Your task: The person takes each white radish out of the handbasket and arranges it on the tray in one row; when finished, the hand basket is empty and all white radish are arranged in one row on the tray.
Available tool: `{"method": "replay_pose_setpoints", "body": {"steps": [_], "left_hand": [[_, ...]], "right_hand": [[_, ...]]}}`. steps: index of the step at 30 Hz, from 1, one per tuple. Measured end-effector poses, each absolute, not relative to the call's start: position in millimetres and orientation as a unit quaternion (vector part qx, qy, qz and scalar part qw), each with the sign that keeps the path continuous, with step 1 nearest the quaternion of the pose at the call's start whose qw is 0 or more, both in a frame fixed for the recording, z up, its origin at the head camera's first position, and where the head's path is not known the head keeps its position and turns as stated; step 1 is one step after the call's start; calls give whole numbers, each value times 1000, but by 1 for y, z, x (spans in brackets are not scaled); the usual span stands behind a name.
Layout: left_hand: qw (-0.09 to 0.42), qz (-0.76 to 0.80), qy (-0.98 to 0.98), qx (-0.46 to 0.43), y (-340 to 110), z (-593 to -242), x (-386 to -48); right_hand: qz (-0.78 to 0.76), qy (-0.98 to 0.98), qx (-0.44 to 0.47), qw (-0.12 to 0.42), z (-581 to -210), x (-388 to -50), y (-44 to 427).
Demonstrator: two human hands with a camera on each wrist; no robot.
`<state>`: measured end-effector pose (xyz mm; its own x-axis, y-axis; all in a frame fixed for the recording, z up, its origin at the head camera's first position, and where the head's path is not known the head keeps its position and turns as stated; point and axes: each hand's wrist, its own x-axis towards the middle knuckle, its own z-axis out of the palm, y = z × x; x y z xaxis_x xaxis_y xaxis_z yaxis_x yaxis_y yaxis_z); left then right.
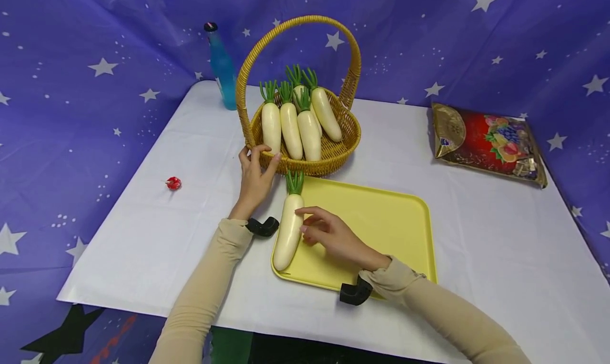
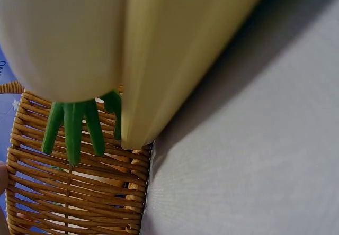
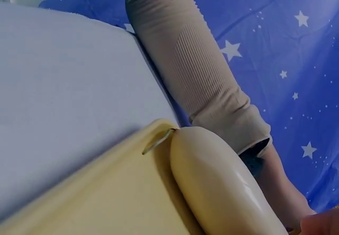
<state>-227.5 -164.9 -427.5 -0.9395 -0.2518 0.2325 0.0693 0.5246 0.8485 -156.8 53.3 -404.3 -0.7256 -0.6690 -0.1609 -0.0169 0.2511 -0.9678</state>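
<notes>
A wicker basket (image 1: 329, 168) with a tall arched handle holds several white radishes (image 1: 291, 131) with green stalk tops. At its near left rim, my left hand (image 1: 256, 178) holds the edge with bent fingers and thumb. One more white radish (image 1: 288, 231) lies lengthwise along the left side of a yellow tray (image 1: 371, 215), its green top toward the basket. My right hand (image 1: 333, 237) is over the tray beside this radish, the index fingertip at its side and the thumb close by. The right wrist view shows the radish's rounded end (image 3: 212, 166) near the tray corner.
A blue bottle (image 1: 223, 70) with a dark cap stands behind the basket's left. A small red wrapped candy (image 1: 173, 183) lies at the left of the white tabletop (image 1: 143, 231). Toward the back right is a red and gold bag (image 1: 491, 144). Starry purple cloth surrounds the table.
</notes>
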Motion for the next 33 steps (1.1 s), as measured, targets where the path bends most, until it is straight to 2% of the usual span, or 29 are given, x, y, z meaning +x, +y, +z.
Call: {"method": "replay_pose_setpoints", "body": {"steps": [7,16,24,33], "left_hand": [[165,-486,-857,52,-166,-427,-227],[162,-487,-856,55,-165,-427,-228],[157,-487,-857,53,-164,-427,-227],[156,-491,-856,55,-164,-427,-227]], "right_hand": [[-576,737,-235,264,-395,-162,54],[-602,731,-257,195,-378,-177,45],[-642,718,-248,103,-365,-206,39],[-666,726,-169,-28,-351,-260,27]]}}
